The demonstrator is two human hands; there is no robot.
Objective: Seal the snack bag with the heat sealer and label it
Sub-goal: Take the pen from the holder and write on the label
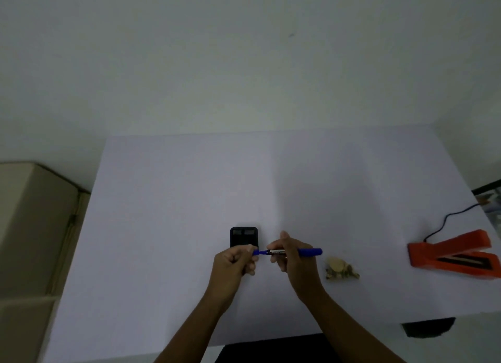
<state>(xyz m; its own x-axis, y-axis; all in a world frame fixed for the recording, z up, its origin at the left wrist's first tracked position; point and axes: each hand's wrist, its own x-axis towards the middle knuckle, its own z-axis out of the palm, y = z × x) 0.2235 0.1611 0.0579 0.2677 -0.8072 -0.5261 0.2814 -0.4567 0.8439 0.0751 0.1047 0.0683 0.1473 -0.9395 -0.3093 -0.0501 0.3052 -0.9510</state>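
Note:
Over the middle of the white table (189,189) I hold a blue marker (310,252) level. My right hand (291,257) grips its barrel. My left hand (238,259) is closed around the marker's blue cap end (256,252); I cannot tell whether cap and barrel are joined or apart. A small clear snack bag (342,272) with yellowish pieces lies on the table just right of my right hand. The orange heat sealer (452,257) sits at the table's right edge with its arm raised, a black cord (444,221) running off behind it.
A black phone-like object (243,236) lies flat just beyond my hands. A beige cabinet (32,227) stands left of the table. A dark object (428,326) shows below the table's front right edge. A plain wall rises behind the table.

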